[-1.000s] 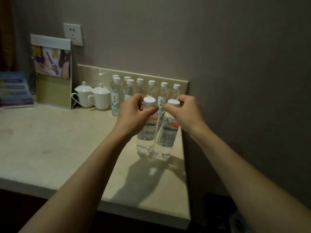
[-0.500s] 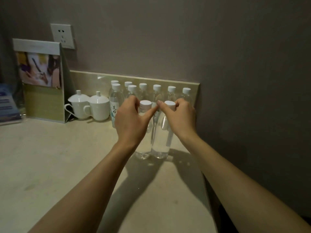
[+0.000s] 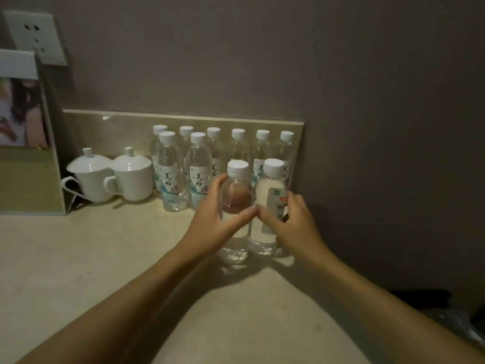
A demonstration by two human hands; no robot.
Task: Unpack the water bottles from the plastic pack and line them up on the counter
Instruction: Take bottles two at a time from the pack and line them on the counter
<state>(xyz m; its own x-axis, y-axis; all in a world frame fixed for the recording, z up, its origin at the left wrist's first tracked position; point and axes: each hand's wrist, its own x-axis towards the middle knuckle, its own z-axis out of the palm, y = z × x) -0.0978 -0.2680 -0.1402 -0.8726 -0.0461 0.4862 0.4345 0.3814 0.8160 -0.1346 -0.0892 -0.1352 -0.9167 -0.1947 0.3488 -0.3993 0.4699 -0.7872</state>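
Note:
Two clear water bottles with white caps stand upright side by side on the beige counter (image 3: pixel 78 258), near its right end. My left hand (image 3: pixel 212 219) wraps around the body of the left bottle (image 3: pixel 237 206). My right hand (image 3: pixel 291 222) grips the body of the right bottle (image 3: pixel 270 195), thumb across its label. Behind them, several more capped bottles (image 3: pixel 199 169) stand in rows against the low backsplash (image 3: pixel 118 130). The plastic pack is not in view.
Two white lidded cups (image 3: pixel 112 177) sit left of the bottles. A standing display card (image 3: pixel 26 132) is at the far left under a wall socket (image 3: pixel 34 35). The wall (image 3: pixel 380 153) closes the counter's right end, where the edge drops off.
Both hands slid from the bottle caps down to the bottle bodies. The two bottles now stand farther back, closer to the rows, and the camera has come nearer.

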